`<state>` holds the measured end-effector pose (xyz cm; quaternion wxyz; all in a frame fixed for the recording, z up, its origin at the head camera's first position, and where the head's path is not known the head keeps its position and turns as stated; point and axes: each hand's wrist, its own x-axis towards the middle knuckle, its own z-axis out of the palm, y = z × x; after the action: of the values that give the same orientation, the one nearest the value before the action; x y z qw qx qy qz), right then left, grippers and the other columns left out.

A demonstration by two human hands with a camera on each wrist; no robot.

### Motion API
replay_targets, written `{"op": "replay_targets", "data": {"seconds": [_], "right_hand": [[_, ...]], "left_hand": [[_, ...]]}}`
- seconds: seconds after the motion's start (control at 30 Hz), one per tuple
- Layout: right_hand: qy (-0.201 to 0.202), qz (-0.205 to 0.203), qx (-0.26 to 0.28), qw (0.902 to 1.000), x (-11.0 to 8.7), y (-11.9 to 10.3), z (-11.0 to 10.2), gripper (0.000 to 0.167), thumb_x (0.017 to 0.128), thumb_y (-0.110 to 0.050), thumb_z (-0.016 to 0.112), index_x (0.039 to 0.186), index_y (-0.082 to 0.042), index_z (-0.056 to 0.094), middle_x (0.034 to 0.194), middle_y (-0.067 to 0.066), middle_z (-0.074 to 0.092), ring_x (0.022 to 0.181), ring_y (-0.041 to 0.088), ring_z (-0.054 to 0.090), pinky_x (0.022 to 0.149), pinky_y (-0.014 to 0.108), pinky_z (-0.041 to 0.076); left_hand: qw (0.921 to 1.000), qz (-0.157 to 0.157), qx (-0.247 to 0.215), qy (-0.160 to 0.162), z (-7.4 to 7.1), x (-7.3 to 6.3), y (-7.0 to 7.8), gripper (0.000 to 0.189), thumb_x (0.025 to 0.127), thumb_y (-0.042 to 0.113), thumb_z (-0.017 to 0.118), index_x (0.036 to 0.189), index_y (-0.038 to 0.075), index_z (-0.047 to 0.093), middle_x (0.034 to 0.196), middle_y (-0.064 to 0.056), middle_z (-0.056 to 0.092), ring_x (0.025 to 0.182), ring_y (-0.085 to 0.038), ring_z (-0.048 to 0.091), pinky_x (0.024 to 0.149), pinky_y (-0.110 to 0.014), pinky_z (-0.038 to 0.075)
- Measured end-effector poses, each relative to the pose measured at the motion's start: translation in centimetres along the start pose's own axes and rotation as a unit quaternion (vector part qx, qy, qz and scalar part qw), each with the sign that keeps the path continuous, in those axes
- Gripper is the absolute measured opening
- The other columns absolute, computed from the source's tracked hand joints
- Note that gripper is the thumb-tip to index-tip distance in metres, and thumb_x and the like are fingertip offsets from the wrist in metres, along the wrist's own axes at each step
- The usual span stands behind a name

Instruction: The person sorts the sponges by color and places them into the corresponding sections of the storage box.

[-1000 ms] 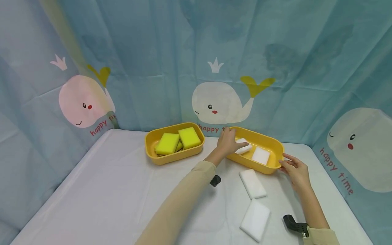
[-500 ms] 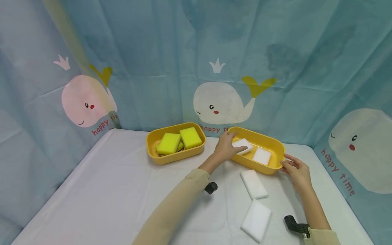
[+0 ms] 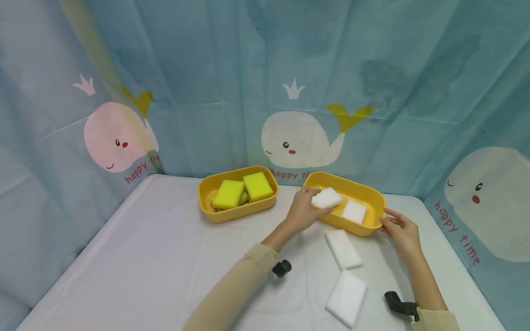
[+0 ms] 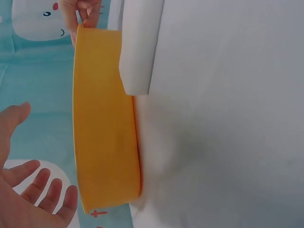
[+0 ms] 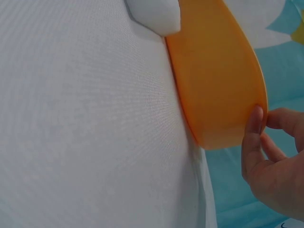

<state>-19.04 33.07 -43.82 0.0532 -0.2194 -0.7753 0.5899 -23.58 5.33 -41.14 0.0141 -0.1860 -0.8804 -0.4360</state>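
Note:
A yellow tray (image 3: pixel 374 195) at the back right holds two white sponges, a left one (image 3: pixel 327 198) and a right one (image 3: pixel 354 211). My left hand (image 3: pixel 301 212) is at the tray's left end, fingers spread and holding nothing. In the left wrist view, that hand (image 4: pixel 38 194) appears apart from the tray wall (image 4: pixel 104 123). At the other end, my right hand (image 3: pixel 400 233) pinches the tray's rim between thumb and fingers, as the right wrist view shows with the hand (image 5: pixel 278 166) on the rim. Two more white sponges, a nearer one (image 3: pixel 347 298) and a farther one (image 3: pixel 343 248), lie on the table.
A second yellow tray (image 3: pixel 240 214), to the left, holds several yellow sponges (image 3: pixel 228 194). Both trays stand on a white-covered table (image 3: pixel 136 257), close to a blue curtain (image 3: pixel 198 92) printed with whales. Black wrist mounts (image 3: pixel 399 303) jut from both forearms.
My left hand has drawn back slightly toward me, off the left sponge, which now shows more fully. The right hand keeps its pinch on the tray rim.

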Motion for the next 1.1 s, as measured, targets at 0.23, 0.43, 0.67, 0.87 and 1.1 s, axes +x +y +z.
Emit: {"op": "replay_targets", "data": {"seconds": [0.23, 0.43, 0.67, 0.87, 1.1], "right_hand": [[0.003, 0.003, 0.001, 1.0000, -0.1, -0.1, 0.0, 0.060, 0.106, -0.016, 0.064, 0.159, 0.001, 0.042, 0.095, -0.009, 0.059, 0.075, 0.000, 0.063, 0.076, 0.015, 0.060], [0.003, -0.002, 0.004, 1.0000, -0.1, -0.1, 0.0, 0.060, 0.106, -0.016, 0.064, 0.158, 0.002, 0.042, 0.094, -0.011, 0.059, 0.074, 0.000, 0.063, 0.076, 0.015, 0.060], [0.000, -0.007, 0.013, 0.9999, -0.1, 0.0, 0.0, 0.060, 0.105, -0.015, 0.065, 0.158, 0.003, 0.042, 0.090, -0.013, 0.059, 0.074, -0.001, 0.064, 0.076, 0.016, 0.060], [-0.001, -0.007, 0.014, 0.9999, 0.0, 0.1, 0.0, 0.060, 0.106, -0.015, 0.065, 0.158, 0.002, 0.042, 0.089, -0.014, 0.059, 0.074, -0.001, 0.063, 0.076, 0.015, 0.060], [-0.003, -0.012, 0.011, 0.9999, 0.0, 0.1, -0.1, 0.060, 0.106, -0.015, 0.064, 0.159, 0.003, 0.041, 0.091, -0.013, 0.059, 0.074, -0.001, 0.063, 0.076, 0.015, 0.060]], "left_hand": [[0.9998, 0.008, -0.017, -0.007, 0.2, -1.7, 0.3, 0.064, 0.094, 0.036, 0.082, 0.146, 0.005, 0.060, 0.138, -0.011, 0.057, 0.127, -0.025, 0.053, 0.105, -0.034, 0.051], [0.9987, 0.018, -0.040, -0.027, 0.3, -3.2, 0.4, 0.060, 0.094, 0.031, 0.082, 0.143, 0.002, 0.062, 0.136, -0.013, 0.057, 0.125, -0.029, 0.057, 0.106, -0.034, 0.052], [0.9969, 0.014, -0.057, -0.053, 0.5, -5.4, 0.4, 0.059, 0.094, 0.032, 0.083, 0.142, 0.003, 0.063, 0.134, -0.012, 0.057, 0.121, -0.031, 0.058, 0.097, -0.029, 0.052], [0.9946, 0.041, -0.044, -0.084, 0.9, -7.0, 0.8, 0.054, 0.095, 0.029, 0.082, 0.139, 0.005, 0.065, 0.127, -0.011, 0.060, 0.115, -0.028, 0.059, 0.092, -0.024, 0.051], [0.9884, 0.053, -0.031, -0.139, 1.2, -8.3, 0.7, 0.054, 0.095, 0.026, 0.081, 0.141, 0.003, 0.064, 0.123, -0.011, 0.061, 0.108, -0.023, 0.062, 0.090, -0.020, 0.051]]}}
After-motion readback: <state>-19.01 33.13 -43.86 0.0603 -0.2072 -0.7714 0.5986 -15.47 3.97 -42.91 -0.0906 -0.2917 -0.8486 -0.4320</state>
